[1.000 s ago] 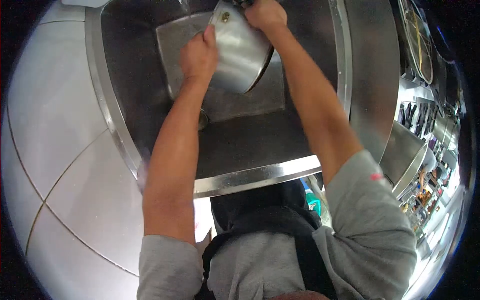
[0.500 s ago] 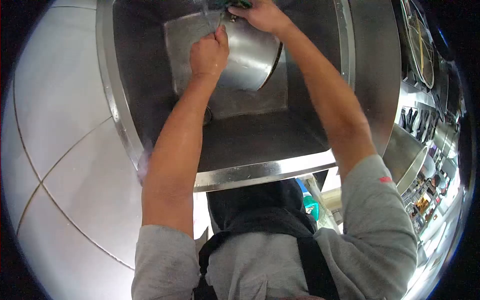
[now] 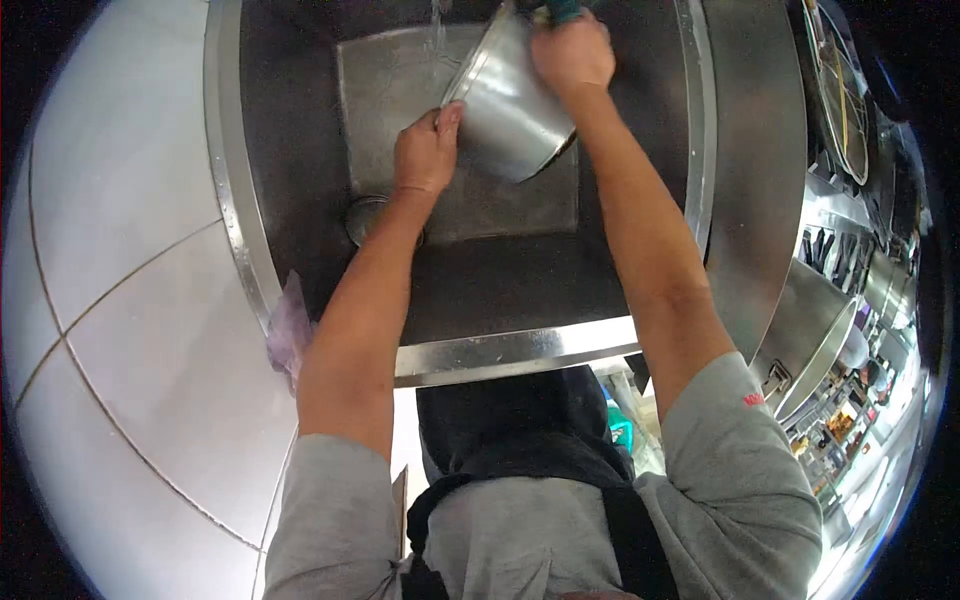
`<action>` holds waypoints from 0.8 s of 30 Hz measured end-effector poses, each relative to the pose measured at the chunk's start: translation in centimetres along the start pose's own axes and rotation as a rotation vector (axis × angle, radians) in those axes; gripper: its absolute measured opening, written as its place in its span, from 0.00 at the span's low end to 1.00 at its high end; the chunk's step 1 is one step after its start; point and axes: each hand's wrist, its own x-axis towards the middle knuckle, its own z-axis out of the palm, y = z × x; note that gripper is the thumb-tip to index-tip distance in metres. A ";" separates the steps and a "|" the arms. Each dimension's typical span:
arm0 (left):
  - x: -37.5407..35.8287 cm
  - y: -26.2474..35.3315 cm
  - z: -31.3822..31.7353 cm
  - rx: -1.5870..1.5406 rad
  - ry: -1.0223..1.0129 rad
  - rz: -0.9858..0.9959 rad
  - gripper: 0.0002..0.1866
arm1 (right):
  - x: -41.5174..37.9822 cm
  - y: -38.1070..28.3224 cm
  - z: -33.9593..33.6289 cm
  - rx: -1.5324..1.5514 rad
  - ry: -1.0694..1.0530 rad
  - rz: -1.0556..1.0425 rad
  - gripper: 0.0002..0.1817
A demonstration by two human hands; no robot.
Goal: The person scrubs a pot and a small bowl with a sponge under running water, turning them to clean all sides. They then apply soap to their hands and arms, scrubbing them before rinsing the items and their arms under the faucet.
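A shiny steel pot (image 3: 510, 105) is tilted on its side inside the deep steel sink (image 3: 480, 270). My left hand (image 3: 425, 155) grips the pot's rim on the left. At the pot's upper right side, my right hand (image 3: 572, 52) presses a green scrubbing pad (image 3: 560, 12), of which only an edge shows past the fingers. A thin stream of water (image 3: 436, 25) falls just left of the pot.
A round drain (image 3: 365, 218) lies in the sink floor beside my left wrist. A pale purple cloth (image 3: 290, 330) hangs on the sink's left rim. White wall tiles (image 3: 120, 250) fill the left. Another steel pot (image 3: 805, 335) and round wire racks (image 3: 835, 70) stand at the right.
My left hand slid down along the pot's rim. My right hand shifted right with the scrubber. The pot turned more upright, and the drain came into view.
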 end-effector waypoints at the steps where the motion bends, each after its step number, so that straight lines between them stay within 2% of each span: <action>1: -0.7 -0.3 0.9 -0.035 0.009 -0.062 0.33 | -1.1 0.4 1.2 -0.118 0.024 -0.116 0.17; 2: -0.2 0.4 0.9 -0.043 -0.007 -0.065 0.33 | -2.8 1.3 3.0 -0.241 0.037 -0.230 0.17; 3: 1.5 1.3 0.3 -0.012 -0.019 -0.045 0.33 | -5.1 1.5 3.6 -0.131 0.108 -0.461 0.18; 5: 1.2 2.2 -0.8 0.039 -0.054 -0.026 0.32 | -4.7 1.6 3.3 -0.129 0.044 -0.401 0.18; 7: -0.3 3.4 -2.1 -0.004 0.096 -0.048 0.29 | -3.8 1.2 3.5 -0.113 0.005 -0.370 0.19; 11: 0.2 2.4 -0.3 0.014 0.019 -0.131 0.27 | -4.1 1.0 2.9 -0.050 0.066 -0.415 0.21; 13: 1.9 3.3 -0.4 0.037 0.016 -0.054 0.26 | -4.1 1.2 2.7 -0.033 0.079 -0.414 0.21; 14: 0.9 3.0 -0.4 0.038 0.004 -0.050 0.26 | -3.7 1.8 2.2 -0.052 0.047 -0.369 0.19; 16: -0.9 1.9 -0.3 -0.153 -0.002 -0.052 0.25 | -1.1 3.0 2.0 -0.085 -0.006 -0.307 0.15; 17: -0.9 2.0 0.0 -0.152 -0.004 -0.057 0.25 | 1.7 3.9 3.9 -0.022 -0.015 -0.098 0.12; 18: -0.4 2.4 0.4 -0.085 0.004 -0.083 0.25 | 1.2 3.7 4.6 -0.025 -0.020 -0.091 0.12; 20: 1.0 3.6 0.8 -0.030 -0.005 -0.107 0.24 | 0.0 3.3 6.1 -0.078 0.094 -0.212 0.11; 21: 2.8 4.2 0.5 -0.018 -0.015 -0.090 0.23 | -3.0 3.5 5.8 -0.043 0.246 -0.436 0.11; 22: 3.7 4.7 0.3 0.000 -0.030 -0.076 0.21 | -2.9 4.0 5.0 -0.050 0.245 -0.432 0.11; 24: 3.5 4.8 0.6 -0.096 0.000 -0.047 0.22 | -3.3 5.7 4.3 -0.043 0.248 -0.637 0.14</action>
